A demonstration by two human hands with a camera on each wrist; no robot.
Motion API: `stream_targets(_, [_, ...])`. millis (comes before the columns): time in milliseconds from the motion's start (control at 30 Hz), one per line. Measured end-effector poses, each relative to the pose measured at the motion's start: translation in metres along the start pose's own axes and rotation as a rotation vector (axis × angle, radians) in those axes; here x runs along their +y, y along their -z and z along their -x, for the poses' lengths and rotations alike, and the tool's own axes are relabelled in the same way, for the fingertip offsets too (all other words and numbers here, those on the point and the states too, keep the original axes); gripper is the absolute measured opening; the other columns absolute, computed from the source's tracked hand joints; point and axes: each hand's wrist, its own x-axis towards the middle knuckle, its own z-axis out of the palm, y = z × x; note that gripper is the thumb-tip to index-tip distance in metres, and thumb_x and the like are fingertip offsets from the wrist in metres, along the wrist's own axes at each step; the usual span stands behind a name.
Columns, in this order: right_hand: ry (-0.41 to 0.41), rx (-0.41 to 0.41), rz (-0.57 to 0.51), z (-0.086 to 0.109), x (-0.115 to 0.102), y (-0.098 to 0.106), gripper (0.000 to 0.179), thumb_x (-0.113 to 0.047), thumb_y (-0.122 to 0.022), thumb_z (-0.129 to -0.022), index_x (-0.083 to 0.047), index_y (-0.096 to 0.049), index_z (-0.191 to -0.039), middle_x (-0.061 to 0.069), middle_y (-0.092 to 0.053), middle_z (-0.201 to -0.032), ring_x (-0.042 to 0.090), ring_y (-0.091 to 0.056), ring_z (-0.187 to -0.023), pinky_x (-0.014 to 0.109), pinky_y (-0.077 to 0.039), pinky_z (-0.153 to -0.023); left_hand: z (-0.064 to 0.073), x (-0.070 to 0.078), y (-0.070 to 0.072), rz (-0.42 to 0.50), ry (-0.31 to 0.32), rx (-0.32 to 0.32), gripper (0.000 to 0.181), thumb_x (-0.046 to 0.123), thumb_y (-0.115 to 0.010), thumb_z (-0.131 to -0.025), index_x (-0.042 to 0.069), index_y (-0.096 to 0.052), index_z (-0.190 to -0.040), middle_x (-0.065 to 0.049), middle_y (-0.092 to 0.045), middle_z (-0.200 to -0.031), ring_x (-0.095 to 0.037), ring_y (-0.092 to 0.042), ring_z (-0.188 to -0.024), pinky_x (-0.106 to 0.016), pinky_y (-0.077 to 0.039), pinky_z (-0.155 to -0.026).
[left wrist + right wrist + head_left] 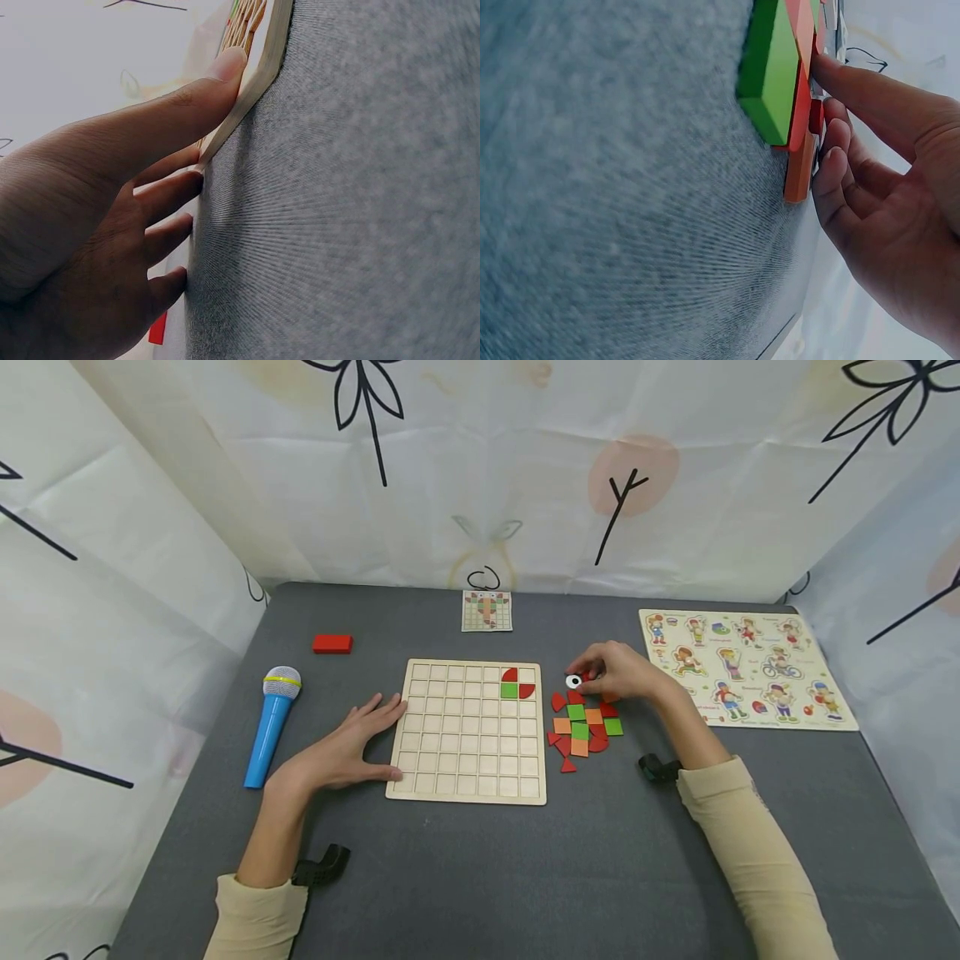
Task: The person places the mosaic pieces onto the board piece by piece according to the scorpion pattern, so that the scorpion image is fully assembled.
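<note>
The left hand (pixel 341 747) spreads its fingers along the left side of a wooden grid board (pixel 465 731). Its thumb (pixel 217 75) rests at the near left corner, the fingertips further up the edge. Two red quarter-round tiles (pixel 510 674) and a green square tile (pixel 509 691) sit in cells near the board's top right. To the right of the board lies a pile of red, green and orange tiles (pixel 580 731). At its far end the right hand (pixel 618 670) pinches a white round eye tile (pixel 573 682) with a dark centre between thumb and forefinger.
A small pattern card (pixel 487 612) stands behind the board. A red block (pixel 332 644) and a blue toy microphone (pixel 272 727) lie at the left. At the right is a picture puzzle board (pixel 750 672) with child figures. Patterned white cloth (pixel 480 468) hangs around the table.
</note>
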Motion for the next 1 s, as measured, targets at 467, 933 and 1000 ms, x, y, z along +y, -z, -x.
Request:
stream_targets(467, [-0.020,0.036,0.103,0.000,-0.009,-0.002,0.016,-0.006,-0.082,-0.094,-0.001,-0.080,-0.109,0.014,-0.078,-0.100,0.023,-0.069,-0.089,0.031,-0.056,-0.076,0.003,0.001,0.002,0.031,-0.044,0.015,0.111,0.041,-0.094,-0.084,0.011,-0.032,-0.172,-0.017,-0.026,-0.181,-0.049,-0.009,-0.170,-0.078,-0.007,-0.131])
stream_targets(933, [-0.033,0.094,0.035,0.007,-0.011,0.001,0.008,-0.011,-0.081,-0.097,-0.005,-0.079,-0.102,0.010,-0.080,-0.094,0.019,-0.072,-0.085,0.029,-0.059,-0.079,0.003,0.007,0.004,0.025,-0.014,-0.005,0.111,0.036,-0.094,-0.085,0.010,-0.030,-0.172,-0.018,-0.024,-0.181,-0.051,-0.007,-0.170,-0.078,-0.006,-0.132])
stream_targets(1000, [-0.033,0.095,0.018,0.007,-0.010,0.002,0.009,-0.010,-0.081,-0.097,-0.005,-0.079,-0.104,0.011,-0.079,-0.096,0.021,-0.073,-0.087,0.029,-0.059,-0.080,0.003,0.008,0.004,0.014,-0.006,-0.010,0.111,0.034,-0.094,-0.085,0.009,-0.030,-0.172,-0.018,-0.023,-0.181,-0.050,-0.007,-0.170,-0.077,-0.006,-0.133])
